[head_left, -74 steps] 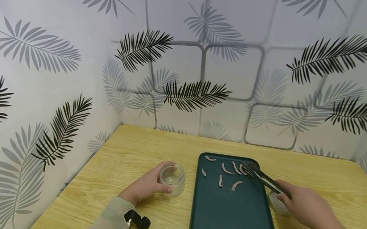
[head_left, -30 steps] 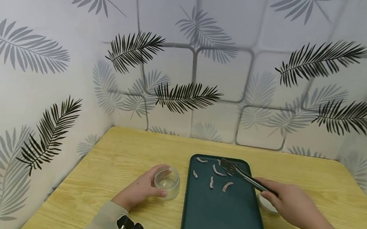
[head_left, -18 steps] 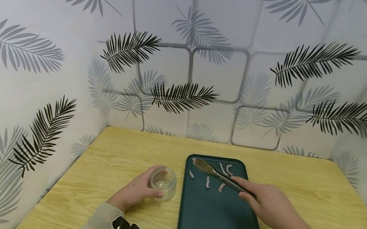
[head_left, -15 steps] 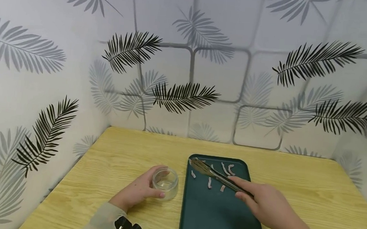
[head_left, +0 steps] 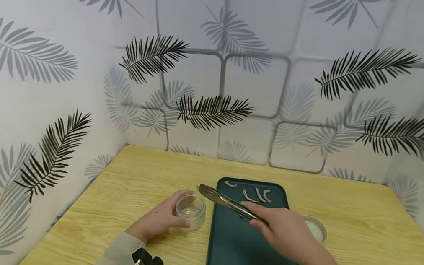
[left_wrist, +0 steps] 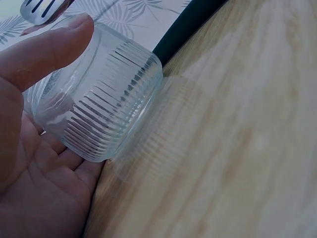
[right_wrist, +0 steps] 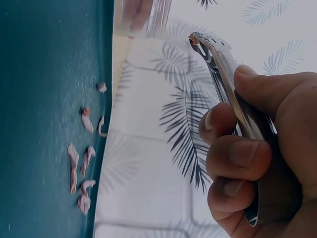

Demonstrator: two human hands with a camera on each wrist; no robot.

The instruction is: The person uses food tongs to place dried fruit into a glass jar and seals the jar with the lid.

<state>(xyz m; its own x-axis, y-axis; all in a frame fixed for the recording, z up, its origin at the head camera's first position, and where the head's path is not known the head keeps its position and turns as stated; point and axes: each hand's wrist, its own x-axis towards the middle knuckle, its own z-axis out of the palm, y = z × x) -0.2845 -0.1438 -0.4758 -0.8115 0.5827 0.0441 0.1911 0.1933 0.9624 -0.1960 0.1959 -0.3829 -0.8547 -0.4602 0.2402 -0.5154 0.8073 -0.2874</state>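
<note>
"Left hand (head_left: 162, 218)?"
"Grips the ribbed glass jar (head_left: 196, 219), upright beside the green tray (head_left: 246, 255)."
"Right hand (head_left: 287, 235)?"
"Holds metal tongs (head_left: 225, 201), ends near the jar's rim, apparently pinching a small scrap (right_wrist: 193, 40)."

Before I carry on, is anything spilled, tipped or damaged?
Nothing stands out. The glass jar stands upright, the loose pinkish strips lie on the green tray, and I see no spill on the wooden table. The right hand partly hides a round item, so I can't judge it.

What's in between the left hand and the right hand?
The head view shows the glass jar, some wooden table, part of the green tray, and the tongs above.
</note>
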